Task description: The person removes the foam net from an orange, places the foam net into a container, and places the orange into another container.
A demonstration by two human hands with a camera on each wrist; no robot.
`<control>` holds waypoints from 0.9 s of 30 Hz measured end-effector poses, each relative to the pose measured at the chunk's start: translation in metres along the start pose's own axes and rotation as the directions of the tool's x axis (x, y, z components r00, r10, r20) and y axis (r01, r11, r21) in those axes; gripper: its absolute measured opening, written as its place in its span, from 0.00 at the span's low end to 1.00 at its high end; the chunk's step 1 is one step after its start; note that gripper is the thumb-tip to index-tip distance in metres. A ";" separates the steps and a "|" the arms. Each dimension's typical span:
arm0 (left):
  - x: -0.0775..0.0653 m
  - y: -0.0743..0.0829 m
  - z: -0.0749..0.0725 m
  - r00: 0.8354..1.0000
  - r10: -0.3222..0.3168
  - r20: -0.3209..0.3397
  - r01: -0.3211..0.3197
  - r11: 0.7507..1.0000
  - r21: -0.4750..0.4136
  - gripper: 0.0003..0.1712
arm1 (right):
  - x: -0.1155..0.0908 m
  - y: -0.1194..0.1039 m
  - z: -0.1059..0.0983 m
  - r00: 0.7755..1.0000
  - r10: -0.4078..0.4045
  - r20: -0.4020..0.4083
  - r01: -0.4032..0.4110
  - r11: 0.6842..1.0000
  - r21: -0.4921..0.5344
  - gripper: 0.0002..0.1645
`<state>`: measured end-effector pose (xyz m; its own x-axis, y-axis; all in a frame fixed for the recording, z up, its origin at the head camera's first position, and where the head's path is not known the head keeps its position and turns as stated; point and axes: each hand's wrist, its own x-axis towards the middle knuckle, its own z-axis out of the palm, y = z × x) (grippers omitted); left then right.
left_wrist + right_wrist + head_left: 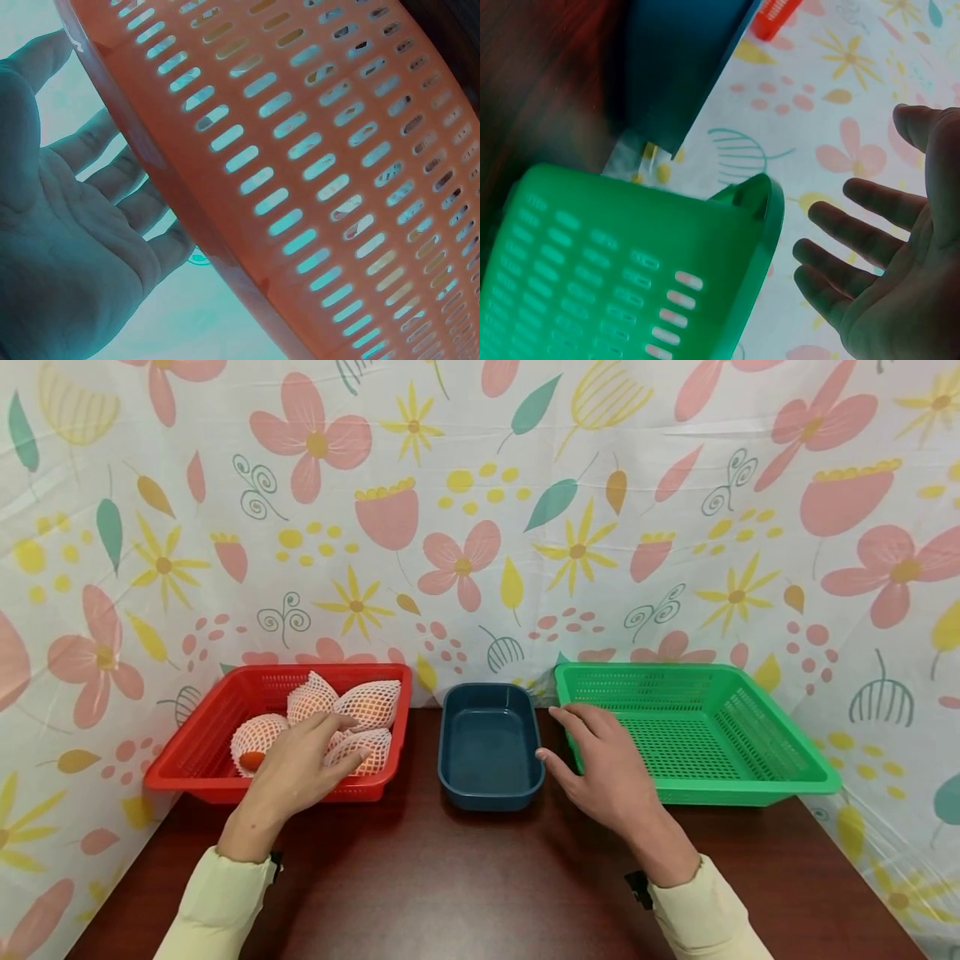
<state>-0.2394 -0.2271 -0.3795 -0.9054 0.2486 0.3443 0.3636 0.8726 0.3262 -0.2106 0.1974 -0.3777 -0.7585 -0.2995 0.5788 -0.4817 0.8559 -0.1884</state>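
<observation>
Behind the shiny brown table we see a white cloth with pink, yellow and green flowers. From the person's place at six o'clock, the red basket sits at ten, the blue dish at twelve and the green basket at two. We see what look like netted fruits in the red basket, one at its nine o'clock with an orange-red patch.

The left hand hangs over them, thumb and fingers apart, holding nothing; we can't tell if a fingertip touches a net. The right hand is apart too, holding nothing, near the green basket's seven o'clock corner.

We guess each fruit is a bit heavy and can bruise. Its net looks soft and squashy, and might slide. We'd hold the fat middle gently, not the loose net end.
</observation>
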 end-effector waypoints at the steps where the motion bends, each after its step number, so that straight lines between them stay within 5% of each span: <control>1: 0.000 0.000 0.000 1.000 0.005 -0.001 -0.005 1.000 0.001 0.33 | 0.000 -0.001 0.001 1.000 0.000 0.004 0.000 1.000 0.003 0.38; 27: 0.005 0.008 0.000 0.998 0.059 0.015 -0.059 0.998 0.006 0.30 | 0.017 -0.049 0.037 0.983 -0.178 0.048 0.175 0.983 0.061 0.34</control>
<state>-0.2413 -0.2189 -0.3748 -0.8856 0.3055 0.3499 0.4149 0.8589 0.3003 -0.2158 0.1351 -0.3877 -0.6808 -0.4671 0.5643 -0.6330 0.7627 -0.1324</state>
